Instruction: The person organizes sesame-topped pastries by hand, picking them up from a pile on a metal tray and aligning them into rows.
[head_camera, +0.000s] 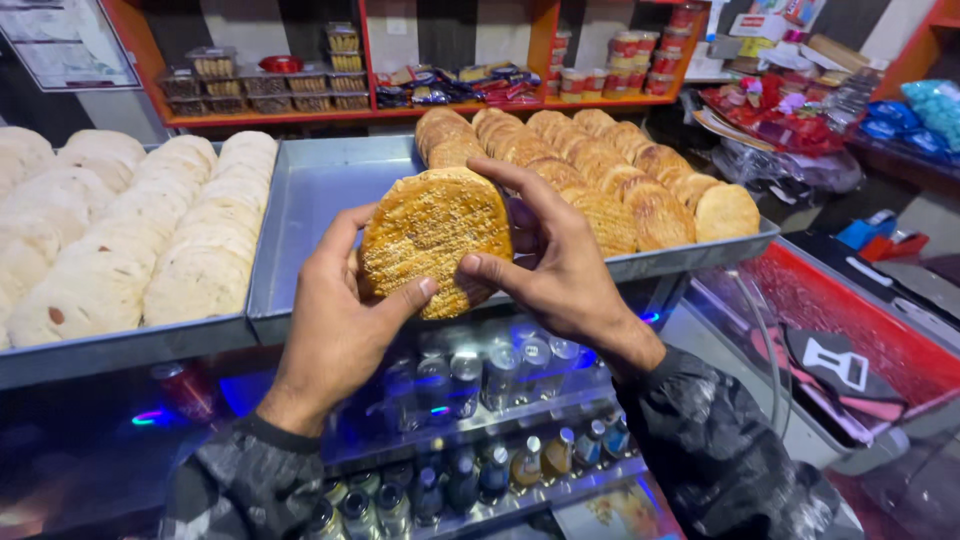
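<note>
A round golden flatbread (432, 232) sprinkled with seeds is held upright in front of me, above the near edge of a metal tray (320, 190). My left hand (335, 325) grips its lower left edge, thumb across the front. My right hand (560, 260) holds its right side, fingers curled over the top and bottom edges. In that tray behind the bread, several similar browned flatbreads (600, 170) lie overlapping in rows at the right; the tray's left part is bare.
A second tray (120, 345) at the left holds rows of pale flatbreads (150, 240). Below the trays is a cooler of bottles and cans (480, 420). Orange shelves (360, 112) with packaged goods stand behind. A red crate (850, 320) sits at the right.
</note>
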